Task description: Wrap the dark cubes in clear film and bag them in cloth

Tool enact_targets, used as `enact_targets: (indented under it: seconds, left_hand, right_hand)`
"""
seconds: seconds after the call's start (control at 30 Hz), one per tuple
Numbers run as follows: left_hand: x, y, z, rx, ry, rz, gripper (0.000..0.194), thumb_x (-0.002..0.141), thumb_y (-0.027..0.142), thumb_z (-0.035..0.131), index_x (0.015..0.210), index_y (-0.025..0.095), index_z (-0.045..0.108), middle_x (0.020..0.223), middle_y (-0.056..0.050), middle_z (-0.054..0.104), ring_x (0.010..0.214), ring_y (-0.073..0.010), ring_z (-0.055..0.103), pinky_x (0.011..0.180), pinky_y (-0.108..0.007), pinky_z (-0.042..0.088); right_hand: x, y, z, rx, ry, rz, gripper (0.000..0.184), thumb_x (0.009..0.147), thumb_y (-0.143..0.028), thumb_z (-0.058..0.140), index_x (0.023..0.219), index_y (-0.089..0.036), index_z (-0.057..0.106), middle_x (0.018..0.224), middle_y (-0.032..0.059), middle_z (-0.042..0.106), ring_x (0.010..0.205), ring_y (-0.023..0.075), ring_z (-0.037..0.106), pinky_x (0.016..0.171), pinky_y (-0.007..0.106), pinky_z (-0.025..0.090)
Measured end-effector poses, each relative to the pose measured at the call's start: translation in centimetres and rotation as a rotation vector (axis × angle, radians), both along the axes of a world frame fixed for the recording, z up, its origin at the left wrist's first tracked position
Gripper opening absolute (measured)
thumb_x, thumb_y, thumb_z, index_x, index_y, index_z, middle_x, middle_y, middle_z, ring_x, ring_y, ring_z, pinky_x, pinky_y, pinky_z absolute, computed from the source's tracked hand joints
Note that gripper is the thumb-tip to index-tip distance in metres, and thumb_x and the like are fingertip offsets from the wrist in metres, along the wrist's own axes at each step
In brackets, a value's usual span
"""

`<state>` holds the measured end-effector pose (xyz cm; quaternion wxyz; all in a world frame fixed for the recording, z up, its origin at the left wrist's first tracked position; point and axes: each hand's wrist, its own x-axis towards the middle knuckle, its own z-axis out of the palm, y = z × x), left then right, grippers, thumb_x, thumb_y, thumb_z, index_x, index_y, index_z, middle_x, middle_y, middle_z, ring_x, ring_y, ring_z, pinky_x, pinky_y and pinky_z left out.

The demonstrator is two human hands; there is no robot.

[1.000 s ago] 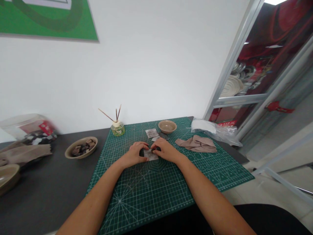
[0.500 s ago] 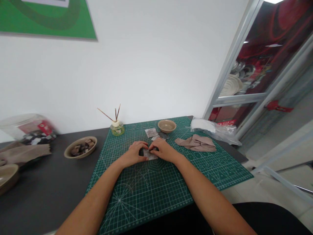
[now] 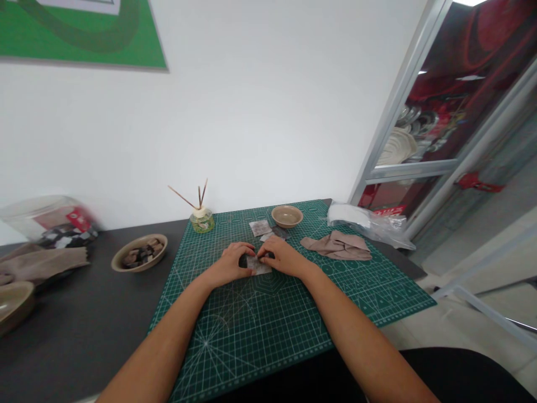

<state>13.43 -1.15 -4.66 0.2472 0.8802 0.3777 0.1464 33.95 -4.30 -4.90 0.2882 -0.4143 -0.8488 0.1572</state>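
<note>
A small grey-white mottled square (image 3: 260,267), like thin paper or cloth, lies on the green cutting mat (image 3: 293,330) between my hands. My left hand (image 3: 231,262) curves round its left side, with thumb and forefinger gripping its edge. My right hand (image 3: 282,257) reaches over the upper right of the square, fingertips pinched against its top edge. Whatever sits in that pinch is too small and dark to tell. Just beyond the hands lie a similar mottled square (image 3: 260,228) and a dark grey piece (image 3: 280,232), partly overlapping other scraps.
A beige bowl (image 3: 287,216) stands at the mat's back, near a reed diffuser (image 3: 202,220). To the right lie a crumpled brown cloth (image 3: 342,246) and a plastic bag (image 3: 369,221). Leftward, a bowl of brown chunks (image 3: 140,254), another bowl (image 3: 14,305) and a clear container (image 3: 50,218) rest on the dark table.
The view has shifted very slightly. My hands keep the same grip on the square, with no clear movement.
</note>
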Motion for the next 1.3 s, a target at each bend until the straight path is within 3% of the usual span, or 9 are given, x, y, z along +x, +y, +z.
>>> enact_targets:
  seconds: [0.2, 0.5, 1.3]
  left_hand:
    - [-0.1, 0.1, -0.1, 0.007, -0.013, -0.003, 0.037, 0.068, 0.026, 0.073, 0.103, 0.022, 0.061, 0.13, -0.006, 0.056, 0.125, -0.0287, 0.045, 0.107, -0.046, 0.032]
    - [0.0, 0.2, -0.3, 0.015, -0.009, 0.006, 0.038, 0.068, 0.027, 0.074, 0.104, 0.023, 0.062, 0.129, -0.006, 0.056, 0.125, -0.0287, 0.045, 0.107, -0.046, 0.032]
    - [-0.1, -0.1, 0.1, 0.002, -0.021, -0.007, 0.036, 0.069, 0.026, 0.072, 0.103, 0.023, 0.061, 0.13, -0.006, 0.055, 0.126, -0.0287, 0.044, 0.107, -0.047, 0.032]
  right_hand:
    - [1.3, -0.4, 0.8, -0.018, 0.001, 0.011, 0.018, 0.077, -0.003, 0.064, 0.087, -0.016, 0.07, 0.082, 0.0029, 0.067, 0.088, 0.0182, 0.055, 0.082, 0.033, 0.042]
    - [0.1, 0.1, -0.4, 0.021, 0.015, -0.018, 0.015, 0.077, -0.005, 0.065, 0.088, -0.016, 0.068, 0.088, 0.0041, 0.066, 0.09, 0.0185, 0.055, 0.084, 0.034, 0.041]
    - [1.2, -0.1, 0.3, -0.008, -0.023, -0.029, 0.019, 0.077, -0.006, 0.066, 0.09, -0.019, 0.072, 0.081, 0.0022, 0.067, 0.086, 0.0182, 0.056, 0.082, 0.033, 0.041]
